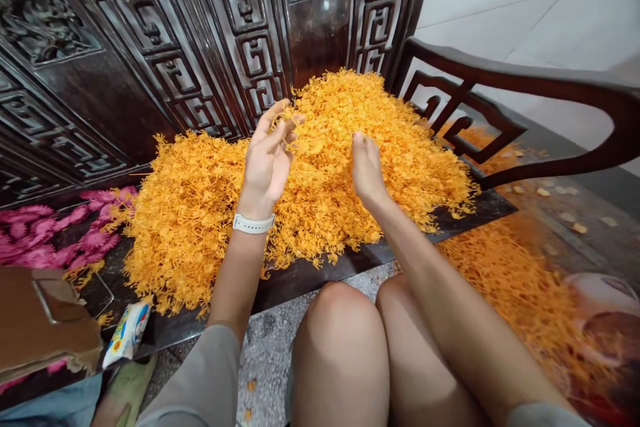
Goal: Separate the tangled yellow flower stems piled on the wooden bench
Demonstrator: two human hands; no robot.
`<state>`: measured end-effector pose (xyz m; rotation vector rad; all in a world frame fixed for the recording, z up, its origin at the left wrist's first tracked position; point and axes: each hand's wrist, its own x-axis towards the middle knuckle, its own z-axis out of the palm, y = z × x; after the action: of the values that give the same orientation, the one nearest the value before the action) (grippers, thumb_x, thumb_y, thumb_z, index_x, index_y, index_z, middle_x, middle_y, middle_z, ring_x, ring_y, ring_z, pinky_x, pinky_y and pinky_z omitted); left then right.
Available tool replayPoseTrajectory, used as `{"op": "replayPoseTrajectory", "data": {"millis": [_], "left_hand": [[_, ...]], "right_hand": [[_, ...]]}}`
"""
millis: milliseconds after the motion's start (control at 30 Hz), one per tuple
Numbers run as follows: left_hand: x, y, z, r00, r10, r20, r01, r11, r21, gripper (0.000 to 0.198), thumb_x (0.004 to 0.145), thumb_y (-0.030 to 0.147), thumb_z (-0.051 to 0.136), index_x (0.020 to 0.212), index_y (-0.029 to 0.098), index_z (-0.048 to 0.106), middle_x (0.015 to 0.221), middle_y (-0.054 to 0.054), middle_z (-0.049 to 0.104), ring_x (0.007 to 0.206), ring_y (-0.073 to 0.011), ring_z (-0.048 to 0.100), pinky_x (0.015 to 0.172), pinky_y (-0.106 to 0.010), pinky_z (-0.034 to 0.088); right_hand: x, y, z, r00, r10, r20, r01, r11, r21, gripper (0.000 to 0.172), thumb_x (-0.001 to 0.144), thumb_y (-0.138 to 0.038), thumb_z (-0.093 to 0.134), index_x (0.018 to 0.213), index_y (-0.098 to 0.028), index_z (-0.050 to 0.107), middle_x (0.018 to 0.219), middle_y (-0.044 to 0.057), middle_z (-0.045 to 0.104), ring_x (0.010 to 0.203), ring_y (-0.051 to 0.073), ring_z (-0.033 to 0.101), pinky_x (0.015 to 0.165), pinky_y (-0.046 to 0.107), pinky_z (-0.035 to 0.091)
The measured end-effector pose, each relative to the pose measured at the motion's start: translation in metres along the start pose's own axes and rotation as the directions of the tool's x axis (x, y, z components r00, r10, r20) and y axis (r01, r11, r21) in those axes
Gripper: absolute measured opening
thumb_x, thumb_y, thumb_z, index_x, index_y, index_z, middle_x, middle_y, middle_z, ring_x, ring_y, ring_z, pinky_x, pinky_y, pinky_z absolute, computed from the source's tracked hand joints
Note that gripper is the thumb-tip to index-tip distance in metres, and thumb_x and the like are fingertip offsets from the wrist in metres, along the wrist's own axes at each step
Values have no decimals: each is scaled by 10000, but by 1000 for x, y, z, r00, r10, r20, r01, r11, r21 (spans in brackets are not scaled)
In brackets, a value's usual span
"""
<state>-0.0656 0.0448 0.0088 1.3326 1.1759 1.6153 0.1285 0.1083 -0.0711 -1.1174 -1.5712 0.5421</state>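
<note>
A large heap of orange artificial flower pieces (pixel 195 213), thin and frilly, covers the dark wooden bench seat (pixel 285 293). Above the middle of it is my left hand (pixel 267 163), a white band round the wrist. Its thumb and fingers are curled round an orange flower piece, whose thin strands stick out between them. To the right, over the same heap, my right hand (pixel 367 163) points away from me with its fingers drawn together. Whatever its fingertips may hold is hidden or blends with the orange behind.
Pink artificial flowers (pixel 65 233) lie at the left, behind a cardboard box (pixel 45 327). A white and blue packet (pixel 127 333) rests by the box. The carved backrest (pixel 200 33) and curved armrest (pixel 540 80) bound the seat. More orange pieces (pixel 520 287) cover the right side, beside a blurred container (pixel 605 313).
</note>
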Motion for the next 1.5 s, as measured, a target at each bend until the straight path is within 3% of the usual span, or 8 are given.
{"op": "replayPoseTrajectory", "data": {"millis": [367, 500, 667, 900, 1067, 1133, 1333, 1500], "left_hand": [[3, -30, 12, 963, 270, 10, -269, 962, -50, 358, 907, 574, 810, 1120, 292, 750, 1232, -73, 767, 1060, -206, 751, 805, -311, 631], [-2, -26, 21, 955, 295, 28, -295, 955, 21, 304, 898, 518, 835, 1012, 245, 765, 1118, -83, 800, 972, -196, 770, 748, -297, 626], [-6, -17, 17, 915, 393, -84, -363, 898, 248, 112, 883, 327, 861, 888, 227, 810, 929, -58, 809, 805, -168, 736, 598, -256, 529], [5, -21, -4, 858, 467, -215, -345, 833, 432, 142, 795, 78, 810, 767, 207, 758, 783, -9, 761, 723, -150, 692, 647, -262, 549], [27, -26, -49, 768, 488, -414, -283, 839, 464, 122, 835, 149, 790, 802, 202, 685, 821, -14, 728, 812, -157, 706, 738, -272, 582], [29, -22, -64, 802, 450, -393, -284, 866, 412, 131, 855, 230, 814, 852, 207, 685, 837, -23, 730, 801, -156, 712, 737, -274, 593], [14, -4, -59, 820, 515, -252, -344, 793, 503, 138, 894, 297, 827, 929, 221, 716, 931, -36, 767, 838, -157, 726, 730, -263, 581], [8, 1, -42, 882, 465, -76, -348, 753, 559, 312, 888, 325, 855, 1133, 262, 673, 1169, -51, 761, 886, -158, 757, 579, -219, 501]], "right_hand": [[-39, -66, 10, 967, -170, 191, 135, 974, 181, 732, 914, -698, 699, 1485, -259, 567, 1499, 140, 614, 1403, 328, 541, 1227, 588, 412], [-34, -59, 13, 960, -43, 277, -100, 871, 481, 521, 989, -677, 617, 1239, -226, 692, 1196, 105, 746, 1031, 217, 710, 974, 424, 590], [-31, -59, 6, 919, 11, 394, -240, 809, 537, 455, 1010, -630, 620, 908, -190, 677, 659, -4, 628, 617, 121, 563, 657, 299, 474], [-52, -81, 10, 682, -104, 724, -493, 667, 559, 374, 1077, -447, 512, 782, -217, 515, 520, -81, 399, 485, 97, 366, 563, 280, 342], [-90, -122, 0, 172, -391, 904, -298, 854, 426, 354, 1087, -365, 525, 815, -163, 627, 750, 1, 627, 676, 101, 546, 674, 265, 418], [-96, -132, -3, 234, -357, 904, -298, 859, 416, 358, 1100, -427, 513, 906, -164, 658, 815, 11, 638, 741, 117, 566, 718, 275, 448], [-62, -94, 9, 857, 25, 514, -106, 986, 129, 715, 996, -622, 614, 1580, -250, 435, 1470, 186, 513, 1365, 347, 508, 1140, 589, 445], [-43, -62, 12, 972, 47, 230, -23, 994, -105, 909, 884, -773, 665, 1584, -240, 437, 1633, 206, 341, 1555, 441, 269, 1251, 706, 259]]}}
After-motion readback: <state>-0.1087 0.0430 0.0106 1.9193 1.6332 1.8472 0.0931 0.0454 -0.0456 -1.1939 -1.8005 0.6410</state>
